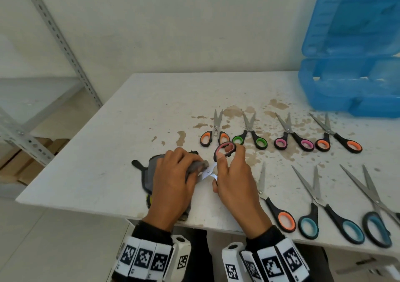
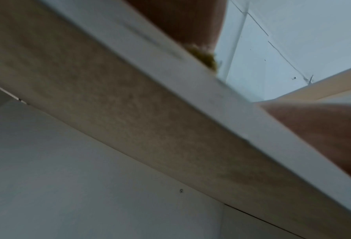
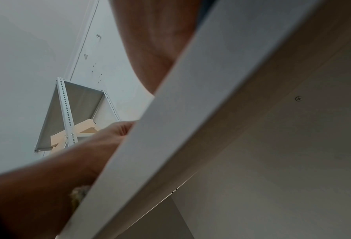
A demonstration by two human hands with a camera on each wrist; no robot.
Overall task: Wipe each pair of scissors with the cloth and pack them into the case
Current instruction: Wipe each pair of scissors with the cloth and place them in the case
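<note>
Currently wiping: pink-handled scissors [image 1: 224,152] sit at frame centre in the head view, just above the near bench [image 1: 151,100] edge. Right hand [image 1: 234,182] is curled round the handle loop, holding them up. Left hand [image 1: 173,178] is closed on the grey cloth [image 1: 149,169] and pinches it against the blades [image 1: 207,172], which are partly hidden under cloth and fingers.

Progress, judged: early. Blue case [image 1: 346,87] stands open in the upper right of the frame, well apart from the hands; I see no scissors inside, though its interior is blurred and cut off by the frame edge.

Still on the bench, unpacked:
- back row, right of centre: orange pair [image 1: 214,134], green pair [image 1: 251,136], pink pair [image 1: 294,139], another orange pair [image 1: 337,139]
- front row, lower right: orange pair [image 1: 275,204], teal pair [image 1: 324,214], teal pair at the frame edge [image 1: 376,212]

So one in hand, seven waiting; can't tell whether any waiting ones are wiped.

Wrist views show only the bench underside and forearms, nothing useful.
</note>
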